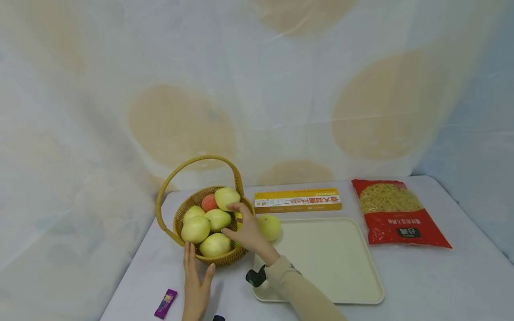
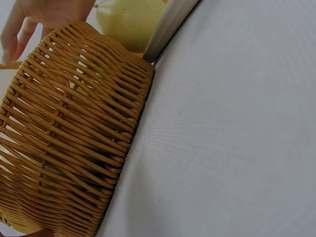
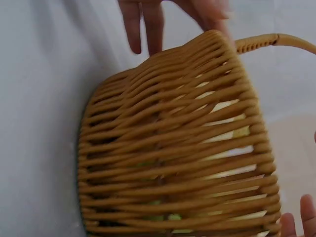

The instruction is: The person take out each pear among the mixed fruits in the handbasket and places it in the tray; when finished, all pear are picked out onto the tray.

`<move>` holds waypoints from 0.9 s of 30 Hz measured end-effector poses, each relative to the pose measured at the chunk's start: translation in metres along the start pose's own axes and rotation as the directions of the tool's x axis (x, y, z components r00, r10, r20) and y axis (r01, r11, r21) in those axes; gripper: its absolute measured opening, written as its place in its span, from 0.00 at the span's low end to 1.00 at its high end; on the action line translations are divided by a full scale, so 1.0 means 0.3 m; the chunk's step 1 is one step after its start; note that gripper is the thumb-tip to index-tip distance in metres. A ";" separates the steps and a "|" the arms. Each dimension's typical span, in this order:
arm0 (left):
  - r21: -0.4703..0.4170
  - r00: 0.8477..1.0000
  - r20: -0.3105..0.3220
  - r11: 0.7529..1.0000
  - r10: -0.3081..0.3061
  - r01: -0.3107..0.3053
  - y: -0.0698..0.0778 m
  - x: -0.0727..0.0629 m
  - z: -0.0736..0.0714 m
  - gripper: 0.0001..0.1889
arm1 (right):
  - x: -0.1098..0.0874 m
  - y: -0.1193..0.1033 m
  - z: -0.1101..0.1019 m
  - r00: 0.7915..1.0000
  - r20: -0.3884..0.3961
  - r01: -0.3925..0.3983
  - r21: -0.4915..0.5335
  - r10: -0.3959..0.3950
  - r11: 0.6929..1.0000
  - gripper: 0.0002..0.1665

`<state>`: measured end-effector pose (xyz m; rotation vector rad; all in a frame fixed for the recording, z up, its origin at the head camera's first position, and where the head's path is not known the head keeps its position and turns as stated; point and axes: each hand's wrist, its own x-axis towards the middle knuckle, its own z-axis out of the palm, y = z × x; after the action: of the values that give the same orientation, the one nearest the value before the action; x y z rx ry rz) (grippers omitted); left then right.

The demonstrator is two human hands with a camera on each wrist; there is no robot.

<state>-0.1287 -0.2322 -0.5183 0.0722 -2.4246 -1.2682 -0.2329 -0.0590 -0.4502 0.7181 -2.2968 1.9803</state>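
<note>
A wicker basket point(image 1: 230, 258) with a tall arched handle point(image 1: 210, 157) holds several pale yellow-green, pear-like fruits point(image 1: 195, 229) and a red fruit point(image 1: 209, 203). At the basket's near left side, my left hand point(image 1: 196, 278) rests its straight fingers against the wall; the right wrist view shows this hand point(image 3: 153, 22) at the rim. My right hand point(image 1: 250, 229) reaches over the right rim, thumb and fingers spread apart, nearest the topmost pale fruit point(image 1: 227, 199). Something yellow is partly hidden beneath it. Only fingertips of that hand point(image 3: 307, 215) show in the right wrist view.
Right of the basket lies a cream tray point(image 1: 325, 258), with another pale fruit point(image 1: 269, 227) at its far left corner. Behind it is a yellow pasta box point(image 1: 298, 200). A red bag of pasta point(image 1: 397, 214) lies farther right. A small purple packet point(image 1: 166, 304) sits near the front left.
</note>
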 end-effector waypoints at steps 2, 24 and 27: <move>0.003 1.000 0.001 1.000 -0.005 0.005 0.001 -0.001 0.001 0.44 | 0.011 -0.003 0.006 1.000 0.026 -0.002 -0.006 0.002 1.000 0.35; 0.002 1.000 -0.012 1.000 -0.018 0.018 -0.004 -0.002 0.004 0.43 | 0.106 0.023 0.006 0.897 0.428 -0.079 -0.097 0.113 0.992 0.32; 0.000 1.000 -0.003 1.000 -0.029 0.029 -0.002 -0.001 0.007 0.43 | 0.117 0.021 0.003 0.861 0.491 -0.112 -0.066 0.130 0.991 0.27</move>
<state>-0.1291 -0.2310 -0.5200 0.1102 -2.4297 -1.2794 -0.2663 -0.0707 -0.4454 1.2355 -2.7017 1.9783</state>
